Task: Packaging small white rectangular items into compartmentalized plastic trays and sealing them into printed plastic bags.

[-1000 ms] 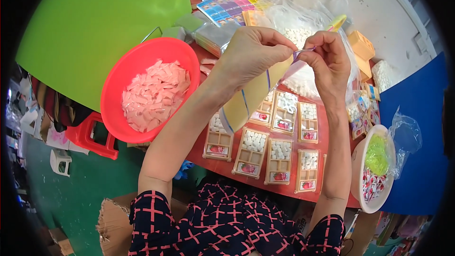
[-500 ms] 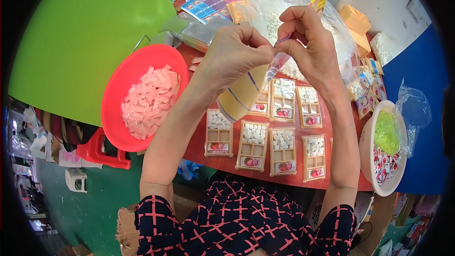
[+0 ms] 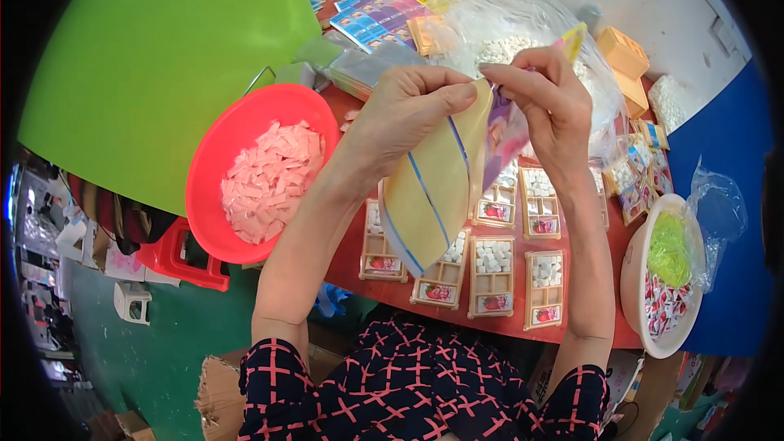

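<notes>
My left hand (image 3: 408, 110) and my right hand (image 3: 545, 98) are raised together, both pinching the top of a flat plastic packet (image 3: 445, 175). The packet is yellowish with blue lines on its left face and purple on its right face. It hangs down over several small compartment trays (image 3: 492, 273) filled with white pieces, laid in rows on a red table (image 3: 359, 290).
A red basin (image 3: 214, 171) of pale pink wrappers sits at the left. A clear bag of white pieces (image 3: 506, 45), coloured cards (image 3: 376, 16) and orange boxes (image 3: 625, 57) lie behind. A white bowl (image 3: 637, 278) with green and red items is at the right.
Both hands have kept together at the packet's top. The packet now shows wider and flatter between them, and it hangs lower over the trays.
</notes>
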`<state>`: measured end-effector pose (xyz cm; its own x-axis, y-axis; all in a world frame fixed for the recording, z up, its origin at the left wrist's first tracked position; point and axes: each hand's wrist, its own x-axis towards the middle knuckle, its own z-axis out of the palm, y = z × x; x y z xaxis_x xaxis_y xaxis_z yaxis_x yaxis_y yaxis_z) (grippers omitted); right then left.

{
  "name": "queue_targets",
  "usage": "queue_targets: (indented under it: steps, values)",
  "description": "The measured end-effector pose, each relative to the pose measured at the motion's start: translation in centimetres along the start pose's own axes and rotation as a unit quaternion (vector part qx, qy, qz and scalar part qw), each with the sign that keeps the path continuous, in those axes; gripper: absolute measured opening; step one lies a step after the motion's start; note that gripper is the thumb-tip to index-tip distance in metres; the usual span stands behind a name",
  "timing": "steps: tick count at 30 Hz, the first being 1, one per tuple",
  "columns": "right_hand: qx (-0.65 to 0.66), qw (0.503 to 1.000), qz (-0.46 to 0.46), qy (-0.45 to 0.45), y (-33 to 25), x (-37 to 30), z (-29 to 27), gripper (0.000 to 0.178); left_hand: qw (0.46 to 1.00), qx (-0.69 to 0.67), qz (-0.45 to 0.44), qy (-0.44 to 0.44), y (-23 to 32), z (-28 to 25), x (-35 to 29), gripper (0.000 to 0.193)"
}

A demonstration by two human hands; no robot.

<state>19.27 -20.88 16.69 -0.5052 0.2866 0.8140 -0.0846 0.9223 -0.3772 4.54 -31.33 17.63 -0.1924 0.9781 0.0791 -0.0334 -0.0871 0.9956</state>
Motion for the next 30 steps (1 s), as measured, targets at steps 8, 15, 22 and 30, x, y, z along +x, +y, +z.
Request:
queue_targets:
  steps: [8, 15, 22, 30]
  values:
    - [-0.016, 0.997, -0.045, 0.059, -0.4, -0.5, -0.4, 0.013, 0.998, 0.01, 0.058, -0.033, -0.6, 0.7, 0.1, 0.015]
    - [-0.34, 0.923, -0.016, 0.177, -1.0, -5.7, -10.0, 0.015, 0.919, 0.239, 0.167, 0.266, -2.1, -13.3, 9.2, 0.032]
    - [0.029, 0.861, 0.408, 0.303, -8.9, -22.4, -15.5, 0.029, 0.742, 0.523, 0.145, 0.394, -10.7, -32.7, 18.1, 0.051]
    - [0.181, 0.766, 0.494, 0.368, -14.0, -28.6, -18.4, 0.027, 0.615, 0.724, 0.234, 0.207, -9.5, -16.0, 18.4, 0.045]
